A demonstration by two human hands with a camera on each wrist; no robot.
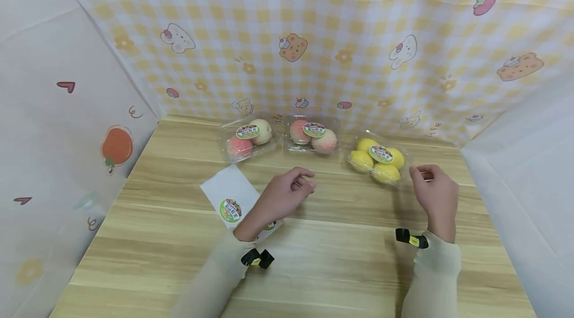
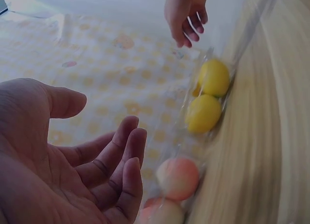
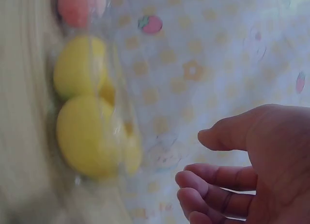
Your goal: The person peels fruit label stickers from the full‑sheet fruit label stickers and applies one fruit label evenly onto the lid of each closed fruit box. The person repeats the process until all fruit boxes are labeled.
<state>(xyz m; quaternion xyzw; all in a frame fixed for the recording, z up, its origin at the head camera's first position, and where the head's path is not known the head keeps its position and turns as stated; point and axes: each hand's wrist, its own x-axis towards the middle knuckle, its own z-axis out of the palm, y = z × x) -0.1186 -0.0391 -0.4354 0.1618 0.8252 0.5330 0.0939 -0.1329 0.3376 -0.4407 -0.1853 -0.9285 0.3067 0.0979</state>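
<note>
My left hand (image 1: 287, 192) hovers over the middle of the table, fingers loosely bent and holding nothing, as the left wrist view also shows. Under its wrist lies a white sheet (image 1: 230, 183) with round fruit stickers (image 1: 230, 210), partly hidden by the forearm. At the right, my right hand (image 1: 434, 192) is beside a clear box of lemons (image 1: 386, 172), its thumb and fingers apart with nothing between them in the right wrist view. That box bears a round label (image 1: 381, 154). Left of it stand a box of two peaches (image 1: 324, 142) and another box with one pink and one pale fruit (image 1: 261, 132), both labelled.
A yellow checked cloth (image 1: 332, 74) hangs behind the row of boxes. White cloth walls (image 1: 58, 123) close off the left and right sides. The wooden table (image 1: 341, 268) runs under both forearms. Black straps (image 1: 258, 258) sit round both wrists.
</note>
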